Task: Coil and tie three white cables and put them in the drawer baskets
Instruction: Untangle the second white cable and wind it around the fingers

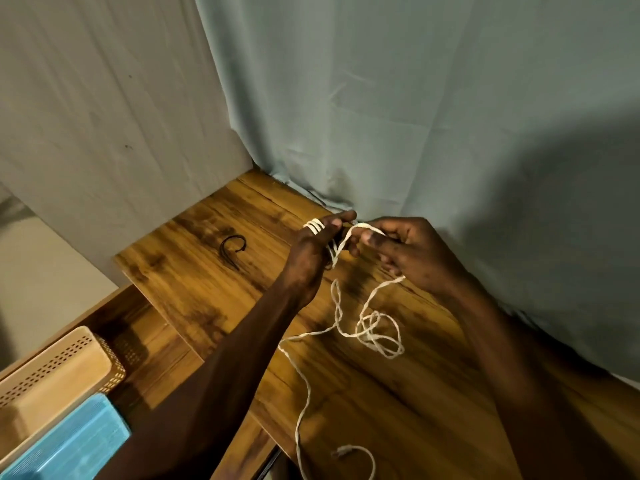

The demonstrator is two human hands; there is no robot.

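Note:
A white cable [367, 327] lies in loose loops on the wooden tabletop [214, 282] and trails off the front edge, its plug end near the bottom. My left hand [311, 251] is raised above the table with several turns of the cable wound around its fingers. My right hand [408, 251] sits just to the right and pinches a strand of the same cable that runs over to the left hand. In the open drawer at lower left stand a beige perforated basket [52, 372] and a blue basket [69, 445].
A small black tie [233, 251] lies curled on the tabletop left of my hands. A pale blue curtain [415, 116] hangs behind the table, with a grey wall to its left. The open drawer's wooden floor [152, 344] shows beside the baskets.

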